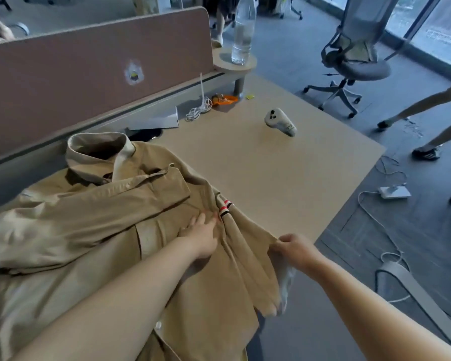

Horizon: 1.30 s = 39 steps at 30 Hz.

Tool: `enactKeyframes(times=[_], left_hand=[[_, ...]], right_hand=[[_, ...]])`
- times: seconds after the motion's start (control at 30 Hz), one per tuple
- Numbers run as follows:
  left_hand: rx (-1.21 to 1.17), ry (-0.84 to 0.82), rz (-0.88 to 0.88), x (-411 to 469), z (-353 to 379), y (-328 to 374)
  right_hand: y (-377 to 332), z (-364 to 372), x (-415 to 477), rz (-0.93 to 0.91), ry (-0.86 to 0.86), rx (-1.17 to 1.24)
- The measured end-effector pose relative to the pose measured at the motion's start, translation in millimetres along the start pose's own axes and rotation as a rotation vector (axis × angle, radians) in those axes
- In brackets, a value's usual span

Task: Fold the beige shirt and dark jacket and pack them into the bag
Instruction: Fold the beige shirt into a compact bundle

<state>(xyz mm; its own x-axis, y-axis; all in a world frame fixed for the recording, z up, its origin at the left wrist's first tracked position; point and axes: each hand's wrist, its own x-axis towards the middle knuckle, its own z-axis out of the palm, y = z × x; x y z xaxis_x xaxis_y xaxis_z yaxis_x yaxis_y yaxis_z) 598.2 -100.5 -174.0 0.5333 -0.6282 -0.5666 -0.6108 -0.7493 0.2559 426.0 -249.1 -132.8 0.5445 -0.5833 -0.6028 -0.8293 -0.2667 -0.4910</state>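
The beige shirt (89, 230) lies spread on the wooden desk (271, 173), collar toward the partition, one sleeve folded across its chest. A red, white and dark striped tab marks the right sleeve near the shoulder. My left hand (201, 235) presses flat on the shirt front beside that tab, fingers straight. My right hand (294, 250) pinches the cloth of the right sleeve at the shirt's right edge and holds it taut above the desk. No dark jacket or bag is in view.
A white handheld device (280, 122) lies mid-desk. A coiled white cable (198, 110), papers (156, 121) and an orange item (224, 99) sit by the brown partition (89, 74). A water bottle (242, 32) stands on a small shelf. An office chair (354, 61) and a person's legs (427, 121) are at right.
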Motion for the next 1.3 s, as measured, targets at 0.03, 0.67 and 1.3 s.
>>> enactKeyframes(times=[0.03, 0.67, 1.3], left_hand=[[-0.080, -0.017, -0.001, -1.9, -8.8, 2.5], [-1.703, 0.147, -0.149, -135.4, -111.7, -170.3], [-1.107, 0.586, -0.271, -87.5, -73.2, -146.2]], right_hand=[[-11.4, -11.8, -4.7, -0.020, 0.003, 0.044], [-373.5, 48.3, -90.1, -1.006, 0.295, -0.567], [-140.9, 111.2, -20.7, -0.279, 0.190, -0.353]])
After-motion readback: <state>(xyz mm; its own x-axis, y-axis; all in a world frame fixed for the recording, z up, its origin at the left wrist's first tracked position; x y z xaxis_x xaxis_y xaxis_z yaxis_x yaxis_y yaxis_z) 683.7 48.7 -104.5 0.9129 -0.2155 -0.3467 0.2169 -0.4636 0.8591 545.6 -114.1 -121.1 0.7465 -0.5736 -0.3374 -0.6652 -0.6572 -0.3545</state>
